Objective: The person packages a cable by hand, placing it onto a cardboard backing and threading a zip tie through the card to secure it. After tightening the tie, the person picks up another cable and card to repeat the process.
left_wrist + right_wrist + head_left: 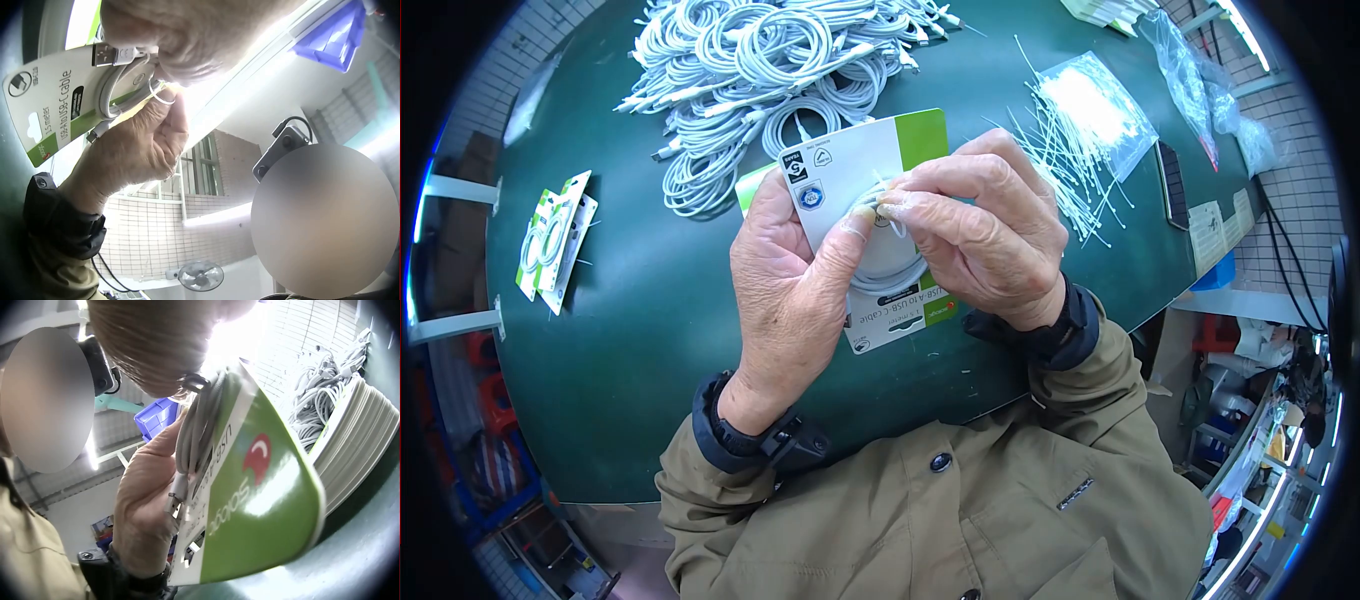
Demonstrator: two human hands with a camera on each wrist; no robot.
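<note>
A white and green printed card (855,160) is held up over the table by the left hand (785,280), whose thumb presses on its face. On the card lies a coiled white cable (890,278); its USB plug (107,55) shows in the left wrist view. The right hand (990,225) pinches a thin white tie (880,188) at the coil, thumb and index finger meeting the left thumb there. In the right wrist view the cable coil (199,434) stands against the card's green part (265,506).
A large heap of coiled cables (770,60) lies at the back. Loose white ties (1060,150) and a plastic bag (1105,105) are at the right, beside a phone (1172,185). Carded cables (552,240) lie at the left. A stack of cards (359,440) shows in the right wrist view.
</note>
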